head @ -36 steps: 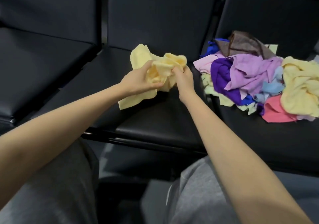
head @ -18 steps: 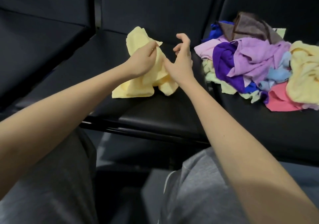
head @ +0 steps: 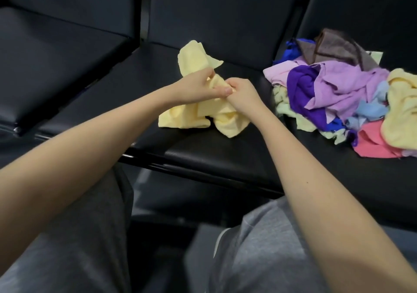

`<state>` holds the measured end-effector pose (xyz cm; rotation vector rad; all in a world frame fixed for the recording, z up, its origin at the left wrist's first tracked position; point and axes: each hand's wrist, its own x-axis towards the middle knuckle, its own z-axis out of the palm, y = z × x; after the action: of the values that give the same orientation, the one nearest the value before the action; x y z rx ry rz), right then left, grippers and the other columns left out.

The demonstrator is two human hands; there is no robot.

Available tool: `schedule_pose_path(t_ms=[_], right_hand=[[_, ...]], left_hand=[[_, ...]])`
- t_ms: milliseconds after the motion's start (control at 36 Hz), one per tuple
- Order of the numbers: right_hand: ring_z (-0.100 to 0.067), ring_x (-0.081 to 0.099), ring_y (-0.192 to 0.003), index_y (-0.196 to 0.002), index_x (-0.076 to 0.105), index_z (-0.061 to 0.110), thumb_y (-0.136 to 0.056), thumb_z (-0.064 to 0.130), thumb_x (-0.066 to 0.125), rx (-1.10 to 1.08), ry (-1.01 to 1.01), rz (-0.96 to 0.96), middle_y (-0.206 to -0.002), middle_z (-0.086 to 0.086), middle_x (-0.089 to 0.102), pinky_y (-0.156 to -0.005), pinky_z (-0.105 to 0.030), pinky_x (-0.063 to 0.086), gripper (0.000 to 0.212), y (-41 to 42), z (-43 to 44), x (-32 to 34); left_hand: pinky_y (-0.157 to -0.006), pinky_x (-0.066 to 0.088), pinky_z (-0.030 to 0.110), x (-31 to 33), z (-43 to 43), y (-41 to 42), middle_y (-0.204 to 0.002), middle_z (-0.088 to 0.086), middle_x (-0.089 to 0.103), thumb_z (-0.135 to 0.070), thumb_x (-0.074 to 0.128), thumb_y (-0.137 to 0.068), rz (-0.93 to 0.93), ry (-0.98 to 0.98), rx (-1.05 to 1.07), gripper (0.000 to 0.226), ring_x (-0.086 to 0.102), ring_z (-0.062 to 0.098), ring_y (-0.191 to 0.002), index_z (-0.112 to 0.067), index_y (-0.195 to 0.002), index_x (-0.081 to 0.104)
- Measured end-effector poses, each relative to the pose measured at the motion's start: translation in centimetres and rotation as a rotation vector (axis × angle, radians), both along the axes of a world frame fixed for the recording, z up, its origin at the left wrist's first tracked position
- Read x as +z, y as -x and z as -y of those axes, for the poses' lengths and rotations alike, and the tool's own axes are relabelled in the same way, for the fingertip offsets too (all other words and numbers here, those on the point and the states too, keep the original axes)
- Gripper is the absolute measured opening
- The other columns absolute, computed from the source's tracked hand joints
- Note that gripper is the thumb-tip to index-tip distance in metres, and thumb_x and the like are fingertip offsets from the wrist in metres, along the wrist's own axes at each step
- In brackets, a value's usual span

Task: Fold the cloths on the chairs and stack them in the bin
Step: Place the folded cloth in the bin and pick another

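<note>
- Hands met over the middle seat (head: 203,155); the left hand (head: 196,88) pinched a bunched part of the yellow cloth (head: 187,119) between thumb and curled fingers; the right hand (head: 244,97) gripped the same bunch with its fingers curled in, touching the left thumb.
- Cloth lay crumpled on that seat; one flap stood up toward the backrest and two lobes sagged toward the front edge; no corner showed plainly, so a fold begun from this hold would likely have come out crooked.
- Grips this close together gave little spread; pulling apart before finding true corners could have twisted the cloth rather than opened it.
- Lobe nearest the person sat toward the front of the seat; a sharp shake or tug might have dragged it over the edge and onto the floor.
- Pile (head: 338,85) of mixed cloths lay on the right seat (head: 338,180), near the right forearm; a wide sweep of that arm could have caught the pale green cloths at its near edge and scattered them.
- Bin was out of view; its place could not be told; a loosely folded cloth might have slackened while being carried to it.
</note>
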<state>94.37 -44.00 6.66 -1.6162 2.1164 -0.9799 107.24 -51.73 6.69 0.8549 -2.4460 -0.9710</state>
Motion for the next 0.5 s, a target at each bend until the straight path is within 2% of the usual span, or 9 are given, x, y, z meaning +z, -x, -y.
schedule_pose_path(t_ms=[28,83,139,194,250,333,417,444,500], right_hand=[[-0.011,0.04,-0.066,-0.077,0.056,0.009,-0.092,0.02,0.05,-0.004,0.01,0.004,-0.069,0.002,0.045,-0.052,-0.021,0.028,0.02,0.1,-0.1,0.0],[-0.008,0.038,-0.062,-0.076,0.059,0.006,-0.092,0.021,0.051,-0.02,0.052,0.042,-0.066,0.004,0.044,-0.052,-0.021,0.028,0.023,0.1,-0.3,0.0],[-0.006,0.042,-0.064,-0.086,0.067,0.01,-0.094,0.024,0.053,-0.029,0.094,0.097,-0.068,0.007,0.049,-0.058,-0.023,0.033,0.021,0.1,-0.4,0.0],[-0.003,0.05,-0.075,-0.103,0.069,0.016,-0.096,0.021,0.052,-0.035,0.109,0.113,-0.081,0.01,0.058,-0.066,-0.019,0.039,0.019,-0.1,-0.5,0.4],[-0.006,0.052,-0.085,-0.111,0.066,0.014,-0.096,0.016,0.05,-0.035,0.121,0.075,-0.094,0.006,0.061,-0.071,-0.018,0.041,0.022,-0.4,-0.4,0.7],[-0.009,0.053,-0.096,-0.117,0.06,0.015,-0.093,0.009,0.048,-0.012,0.095,0.069,-0.107,0.002,0.06,-0.076,-0.02,0.042,0.028,-0.7,-0.2,1.0],[-0.015,0.051,-0.112,-0.137,0.042,0.024,-0.084,0.004,0.051,0.099,-0.125,0.082,-0.126,0.0,0.051,-0.088,-0.029,0.048,0.057,-0.5,-0.4,0.9],[-0.016,0.05,-0.113,-0.139,0.038,0.025,-0.083,0.003,0.051,0.112,-0.188,0.043,-0.128,-0.001,0.049,-0.087,-0.031,0.049,0.062,-0.5,-0.5,0.8],[-0.016,0.05,-0.109,-0.137,0.042,0.021,-0.086,-0.001,0.046,0.063,-0.173,-0.003,-0.124,-0.001,0.05,-0.081,-0.028,0.048,0.056,-0.6,-0.6,0.6]], left_hand=[[-0.058,0.032,0.023,0.1,-0.1,0.0,-0.077,-0.008,0.047,-0.055,0.056,-0.088,0.005,0.028,0.002,0.04,0.043,0.005,-0.067,-0.016,-0.089,0.046],[-0.055,0.028,0.023,0.3,-0.3,-0.2,-0.07,-0.006,0.041,-0.047,0.052,-0.094,0.012,0.094,0.006,0.034,0.038,0.009,-0.063,-0.018,-0.077,0.044],[-0.06,0.032,0.024,0.7,-0.3,-0.6,-0.078,-0.002,0.048,-0.04,0.049,-0.096,0.015,0.206,0.033,0.026,0.045,0.015,-0.072,-0.015,-0.089,0.055],[-0.073,0.036,0.027,0.8,-0.2,-1.1,-0.102,0.006,0.054,-0.034,0.048,-0.097,0.004,0.292,0.069,0.028,0.051,0.022,-0.091,-0.012,-0.112,0.059],[-0.077,0.037,0.023,0.8,0.0,-1.3,-0.114,0.007,0.056,-0.025,0.047,-0.098,-0.047,0.253,0.099,0.029,0.052,0.022,-0.101,-0.01,-0.121,0.057],[-0.058,0.034,0.007,0.6,0.0,-1.2,-0.095,-0.002,0.054,-0.009,0.039,-0.098,-0.091,0.161,0.119,0.023,0.047,0.013,-0.085,-0.008,-0.116,0.053],[-0.058,0.032,0.017,0.6,0.0,-1.1,-0.087,0.0,0.046,0.002,0.029,-0.092,-0.13,0.068,0.145,0.022,0.04,0.013,-0.076,-0.012,-0.101,0.043],[-0.06,0.033,0.021,0.7,0.1,-1.2,-0.091,0.003,0.046,0.002,0.028,-0.09,-0.145,0.04,0.155,0.024,0.041,0.014,-0.078,-0.015,-0.101,0.042],[-0.067,0.035,0.027,0.9,0.3,-1.5,-0.099,0.006,0.047,0.001,0.028,-0.089,-0.147,-0.012,0.134,0.032,0.043,0.017,-0.085,-0.019,-0.107,0.044]])
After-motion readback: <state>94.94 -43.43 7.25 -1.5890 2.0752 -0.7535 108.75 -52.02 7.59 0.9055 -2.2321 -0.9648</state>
